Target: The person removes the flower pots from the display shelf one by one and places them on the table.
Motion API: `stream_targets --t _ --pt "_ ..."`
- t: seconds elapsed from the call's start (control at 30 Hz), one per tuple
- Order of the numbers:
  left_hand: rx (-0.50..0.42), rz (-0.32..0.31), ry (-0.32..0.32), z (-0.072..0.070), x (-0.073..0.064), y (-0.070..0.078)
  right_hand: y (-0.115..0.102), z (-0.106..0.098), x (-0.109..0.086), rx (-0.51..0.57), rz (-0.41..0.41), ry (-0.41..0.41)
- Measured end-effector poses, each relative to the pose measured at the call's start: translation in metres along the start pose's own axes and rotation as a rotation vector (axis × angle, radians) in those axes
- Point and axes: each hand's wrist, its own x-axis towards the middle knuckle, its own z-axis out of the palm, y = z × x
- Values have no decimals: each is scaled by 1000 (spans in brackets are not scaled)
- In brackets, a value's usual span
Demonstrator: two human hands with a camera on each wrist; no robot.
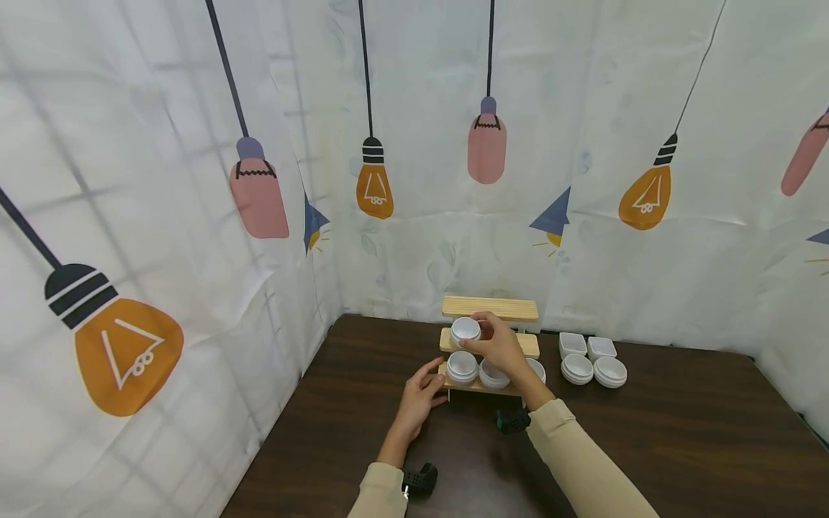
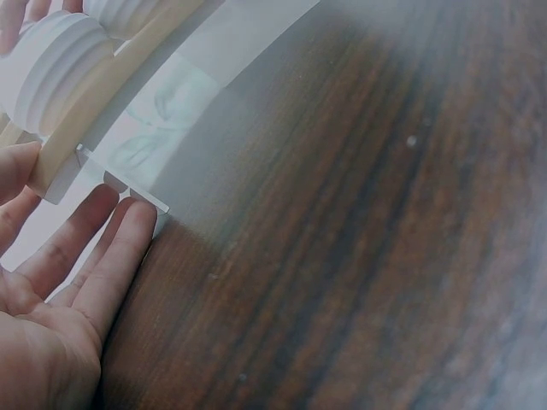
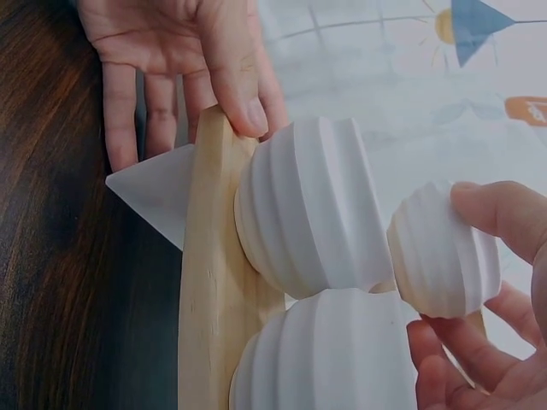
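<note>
A tiered wooden stand (image 1: 490, 308) with clear legs stands against the back of the table. My right hand (image 1: 504, 351) pinches a small white ribbed bowl (image 1: 465, 329) between thumb and fingers at the left part of the middle tier. Whether the bowl's base touches that tier, I cannot tell. At the left end of the lowest tier, my left hand (image 1: 417, 398) holds the board, thumb on its end (image 2: 53, 171) and fingers by the clear leg (image 3: 158, 190). White ribbed bowls (image 1: 463, 367) sit along this tier, partly behind the right arm.
Right of the stand, on the dark wooden table (image 1: 686, 410), are two square white dishes (image 1: 573, 344) with round white bowls (image 1: 610, 370) in front. A white curtain (image 1: 414, 266) printed with lamps hangs behind the table and along its left side.
</note>
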Motion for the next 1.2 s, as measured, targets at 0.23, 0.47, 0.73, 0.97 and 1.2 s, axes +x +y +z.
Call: stream_targets --t 0.23,0.47,0.73,0.97,1.2 --pt "-3 -3 -2 1 0 2 1 -3 -3 53 -10 1" --pt "12 8 -10 1 -3 4 -4 -4 -8 122 -30 -10" --pt "3 -10 0 1 -2 4 -10 -7 -12 148 -22 4" --pt "4 -1 -3 1 -2 3 -9 -9 -14 152 -11 19" --pt "-1 -3 3 1 -2 3 -9 -14 -21 181 -10 37"
